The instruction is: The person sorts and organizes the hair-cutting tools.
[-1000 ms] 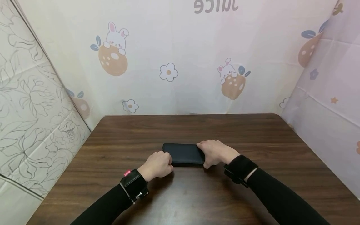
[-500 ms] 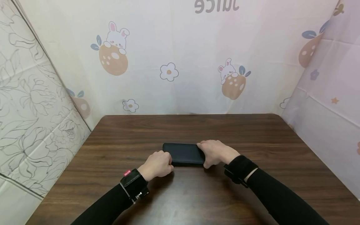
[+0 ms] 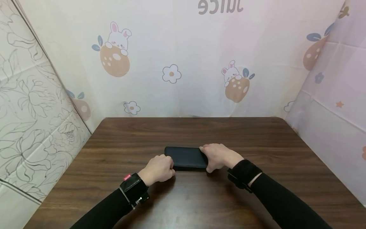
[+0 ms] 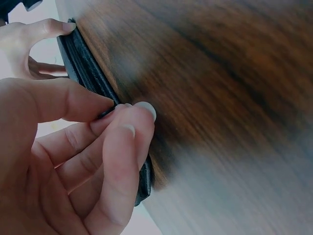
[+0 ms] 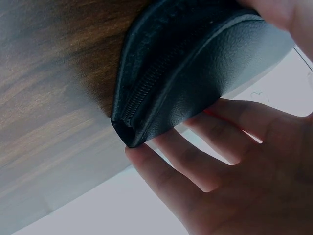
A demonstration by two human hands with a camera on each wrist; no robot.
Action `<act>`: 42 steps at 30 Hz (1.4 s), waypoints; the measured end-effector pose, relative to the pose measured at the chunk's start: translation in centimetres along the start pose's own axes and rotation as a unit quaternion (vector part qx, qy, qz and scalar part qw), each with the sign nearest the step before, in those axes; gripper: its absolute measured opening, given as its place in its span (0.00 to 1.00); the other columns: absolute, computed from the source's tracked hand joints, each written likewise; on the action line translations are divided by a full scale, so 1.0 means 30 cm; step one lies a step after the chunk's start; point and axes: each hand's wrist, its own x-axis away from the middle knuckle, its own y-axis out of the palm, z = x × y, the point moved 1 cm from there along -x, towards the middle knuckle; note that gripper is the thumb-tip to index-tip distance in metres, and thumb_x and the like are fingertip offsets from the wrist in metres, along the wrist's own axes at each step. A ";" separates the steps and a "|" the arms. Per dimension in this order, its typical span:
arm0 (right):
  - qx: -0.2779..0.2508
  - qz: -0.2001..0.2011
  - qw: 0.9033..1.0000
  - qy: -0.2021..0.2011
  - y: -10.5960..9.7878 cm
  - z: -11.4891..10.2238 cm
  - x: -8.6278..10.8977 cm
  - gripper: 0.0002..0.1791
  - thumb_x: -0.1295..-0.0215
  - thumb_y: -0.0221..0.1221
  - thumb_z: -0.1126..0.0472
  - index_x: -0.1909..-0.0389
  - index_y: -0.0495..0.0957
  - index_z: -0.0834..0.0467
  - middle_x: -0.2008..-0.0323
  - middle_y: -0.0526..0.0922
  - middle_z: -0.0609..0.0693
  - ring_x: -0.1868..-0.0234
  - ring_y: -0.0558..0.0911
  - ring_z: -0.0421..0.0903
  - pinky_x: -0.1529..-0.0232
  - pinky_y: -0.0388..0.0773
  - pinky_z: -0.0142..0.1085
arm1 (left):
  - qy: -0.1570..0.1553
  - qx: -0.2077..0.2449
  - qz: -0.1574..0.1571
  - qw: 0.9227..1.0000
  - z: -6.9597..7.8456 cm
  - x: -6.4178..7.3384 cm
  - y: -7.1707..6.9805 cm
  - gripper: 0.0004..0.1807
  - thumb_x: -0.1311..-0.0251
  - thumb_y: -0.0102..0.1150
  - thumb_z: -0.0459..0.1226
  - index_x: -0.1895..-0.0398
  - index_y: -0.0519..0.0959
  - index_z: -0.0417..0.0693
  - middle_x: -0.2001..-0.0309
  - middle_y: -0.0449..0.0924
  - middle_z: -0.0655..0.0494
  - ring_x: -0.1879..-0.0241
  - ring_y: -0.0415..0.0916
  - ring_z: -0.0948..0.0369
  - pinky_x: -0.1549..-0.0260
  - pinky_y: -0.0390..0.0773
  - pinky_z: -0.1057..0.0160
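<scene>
A black leather-look zippered pouch (image 3: 188, 157) lies flat on the wooden table, its zip along the side facing the person. At its left end my left hand (image 3: 158, 168) has its fingers curled; in the left wrist view, thumb and forefinger pinch a small dark zip pull (image 4: 104, 113) near the zip edge. My right hand (image 3: 220, 156) grips the right end, thumb on the near edge and fingers around the far side. The right wrist view shows the zip teeth (image 5: 146, 78) closed at that corner.
The brown wood-grain table (image 3: 137, 133) reaches back to a wall sheet (image 3: 197, 41) printed with rabbits and flowers. A panel with line-drawn flowers (image 3: 31, 127) borders the left side, and a pale sheet (image 3: 337, 127) the right.
</scene>
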 end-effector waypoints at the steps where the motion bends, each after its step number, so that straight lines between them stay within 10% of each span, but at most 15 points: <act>1: -0.001 0.000 1.000 0.000 -0.001 0.000 0.000 0.48 0.50 0.75 0.56 0.28 0.67 0.65 0.33 0.74 0.59 0.35 0.75 0.58 0.40 0.74 0.51 | 0.000 0.000 0.000 1.000 0.000 0.000 -0.002 0.30 0.40 0.62 0.32 0.92 0.55 0.56 0.90 0.44 0.67 0.89 0.43 0.67 0.85 0.46 0.67; 42: -0.004 0.003 1.000 -0.004 0.005 0.005 0.003 0.49 0.51 0.75 0.56 0.28 0.66 0.66 0.33 0.73 0.61 0.34 0.75 0.58 0.40 0.74 0.53 | 0.021 -0.010 0.019 1.000 0.004 0.008 -0.005 0.30 0.44 0.61 0.30 0.92 0.52 0.56 0.89 0.41 0.67 0.87 0.38 0.68 0.85 0.43 0.68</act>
